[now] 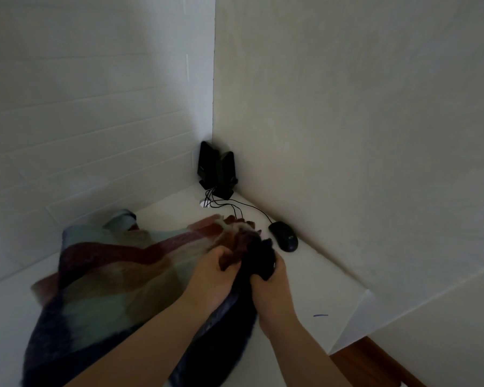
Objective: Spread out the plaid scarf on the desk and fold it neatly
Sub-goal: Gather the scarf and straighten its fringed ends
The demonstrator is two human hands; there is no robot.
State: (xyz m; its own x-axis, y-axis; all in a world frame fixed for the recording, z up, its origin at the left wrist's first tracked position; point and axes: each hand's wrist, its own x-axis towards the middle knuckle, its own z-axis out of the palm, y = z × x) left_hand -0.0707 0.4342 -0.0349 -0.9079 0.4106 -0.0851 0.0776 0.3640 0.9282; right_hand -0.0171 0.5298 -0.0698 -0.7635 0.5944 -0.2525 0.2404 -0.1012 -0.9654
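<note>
From the head view, the scarf (118, 277) lies bunched and rumpled across the white counter (313, 280), most of it trailing to the left and toward the near edge, blurred as if in motion. Both hands meet at its right end. The left hand (210, 275) has its grip closed on a gather of reddish fabric; the right hand (271, 286) has its grip closed on the dark end just beside it. A mouse (284, 236) sits near that end, its cable running back to black speakers (217, 169) in the corner.

This looks like the spreading step, barely begun: nothing lies flat. Next, I'd judge, the hands need to draw apart along one edge and pull the cloth open, keeping clear of the mouse.
</note>
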